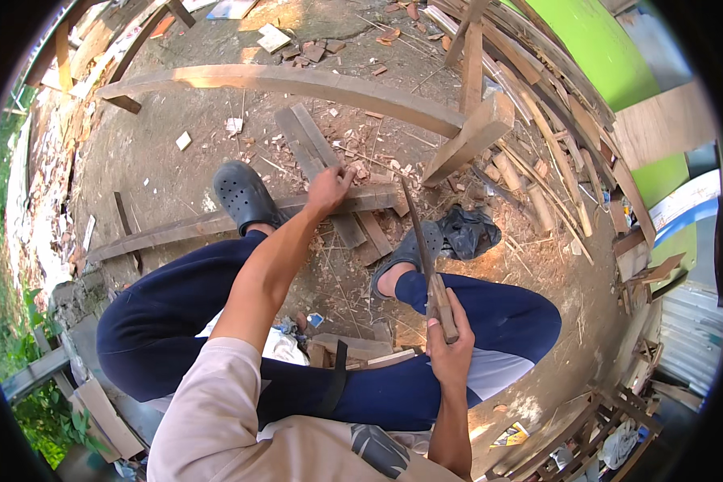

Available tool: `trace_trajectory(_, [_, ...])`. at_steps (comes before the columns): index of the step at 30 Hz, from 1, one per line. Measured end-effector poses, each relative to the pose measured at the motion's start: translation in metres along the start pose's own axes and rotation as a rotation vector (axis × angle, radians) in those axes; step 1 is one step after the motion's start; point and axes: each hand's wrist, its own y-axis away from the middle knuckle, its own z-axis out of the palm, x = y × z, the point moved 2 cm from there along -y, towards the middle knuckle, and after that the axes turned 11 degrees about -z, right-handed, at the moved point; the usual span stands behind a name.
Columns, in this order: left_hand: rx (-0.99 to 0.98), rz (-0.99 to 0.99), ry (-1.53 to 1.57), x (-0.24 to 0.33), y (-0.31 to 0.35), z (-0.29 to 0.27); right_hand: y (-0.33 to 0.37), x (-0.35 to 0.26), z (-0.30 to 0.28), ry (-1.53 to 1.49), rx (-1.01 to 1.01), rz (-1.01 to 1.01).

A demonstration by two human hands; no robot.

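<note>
A long grey wooden beam [185, 227] lies crosswise between my feet, resting over a pair of boards [304, 143]. My left hand [328, 191] is closed over this beam near its right end, with the fingers bent and partly hidden. My right hand [450, 345], above my right thigh, grips the wooden handle of a long-bladed tool [422, 237]. Its narrow, tapering blade points up and away, with the tip near the beam's right end but apart from it in the picture. Whether it is a saw or a machete I cannot tell.
A raised timber rail [289, 79] crosses beyond my feet, ending at a thick block [474, 136]. My grey clogs [245, 195] flank the boards. A black plastic bag [467, 231] lies beside the right clog. Sticks and planks [550, 145] are heaped at right; wood chips litter the ground.
</note>
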Motion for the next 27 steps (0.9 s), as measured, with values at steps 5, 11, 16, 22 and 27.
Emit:
trace_trajectory(5, [0.124, -0.051, -0.17, -0.049, -0.007, -0.018, -0.008, -0.028, 0.023, 0.053, -0.068, -0.138])
trace_trajectory(11, [-0.073, -0.155, -0.357, -0.06, 0.003, -0.028, -0.017, -0.042, 0.05, 0.039, -0.112, -0.045])
trace_trajectory(16, [-0.191, -0.223, -0.395, -0.059, 0.001, -0.033, -0.026, -0.06, 0.065, 0.116, -0.165, -0.054])
trace_trajectory(22, [-0.115, -0.191, -0.371, -0.052, 0.003, -0.034, -0.103, -0.034, 0.106, 0.251, -0.219, 0.072])
trace_trajectory(27, [-0.066, -0.16, -0.362, -0.051, 0.008, -0.034, -0.087, -0.044, 0.089, 0.267, -0.216, 0.046])
